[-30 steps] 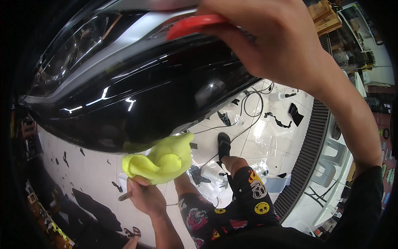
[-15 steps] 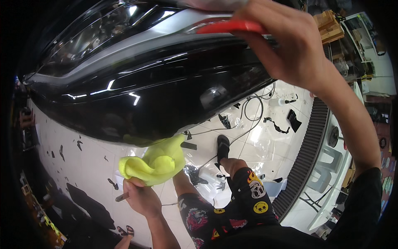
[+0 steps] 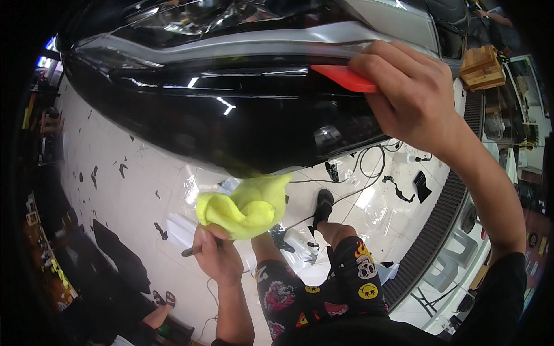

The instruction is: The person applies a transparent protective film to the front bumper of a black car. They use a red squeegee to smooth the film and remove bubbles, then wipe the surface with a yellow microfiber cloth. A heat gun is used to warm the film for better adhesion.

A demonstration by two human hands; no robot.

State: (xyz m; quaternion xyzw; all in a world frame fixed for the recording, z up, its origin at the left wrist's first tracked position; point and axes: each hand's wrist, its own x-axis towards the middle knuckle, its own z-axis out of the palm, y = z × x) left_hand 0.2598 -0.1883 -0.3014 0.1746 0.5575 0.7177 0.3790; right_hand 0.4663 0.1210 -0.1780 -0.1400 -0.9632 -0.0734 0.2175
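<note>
red, flat, angled blade (image 3: 337, 76) lies along the glossy black curved car panel (image 3: 248, 124), pinched by the closed fingers of the right hand (image 3: 416, 92). below the panel's lower edge, the left hand (image 3: 220, 256) clutches a crumpled yellow cloth (image 3: 248, 205) and a slim brown stick-like tool (image 3: 193, 251). grit under the blade, or a tipped corner, could scratch the gloss; a slack left grip could drop the tool.

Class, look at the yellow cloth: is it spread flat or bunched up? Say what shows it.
Bunched up: the yellow cloth curls over in thick, rounded folds at the left hand, not lying flat.
</note>
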